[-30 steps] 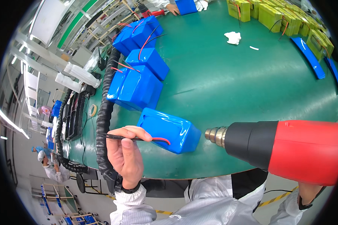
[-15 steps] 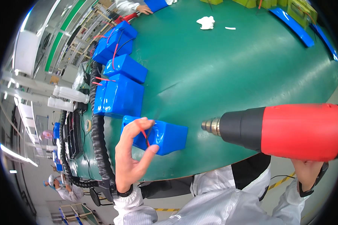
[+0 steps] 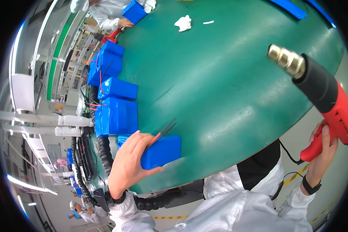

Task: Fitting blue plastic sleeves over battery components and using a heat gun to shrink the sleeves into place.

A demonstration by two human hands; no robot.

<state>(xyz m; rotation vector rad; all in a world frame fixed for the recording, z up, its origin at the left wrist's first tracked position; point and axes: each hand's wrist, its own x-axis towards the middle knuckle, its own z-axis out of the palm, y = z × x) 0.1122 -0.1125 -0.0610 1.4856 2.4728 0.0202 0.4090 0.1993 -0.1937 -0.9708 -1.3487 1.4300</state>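
Note:
My left hand [image 3: 130,165] grips a blue shrink-wrapped battery pack [image 3: 163,152] at the table's near left edge, thumb on the near side and fingers over the top. Red and black wires [image 3: 161,133] stick up from the pack beside my fingers. Held in my right hand [image 3: 324,144] is a red and black heat gun [image 3: 328,94], off to the right and apart from the pack. Its metal nozzle [image 3: 286,60] is tilted up and points to the far left.
Several more blue packs [image 3: 118,114] with wires line the left edge of the green table [image 3: 212,96], near a black corrugated hose [image 3: 104,152]. A co-worker's hand [image 3: 125,23] is at the far left by another red heat gun [image 3: 113,35]. White crumpled cloth [image 3: 183,23] lies farther back.
The heat gun has swung up and away from the pack, its nozzle turning from level to upward. My left hand has shifted its hold, and the pack's wires now point up and away. The view has shifted.

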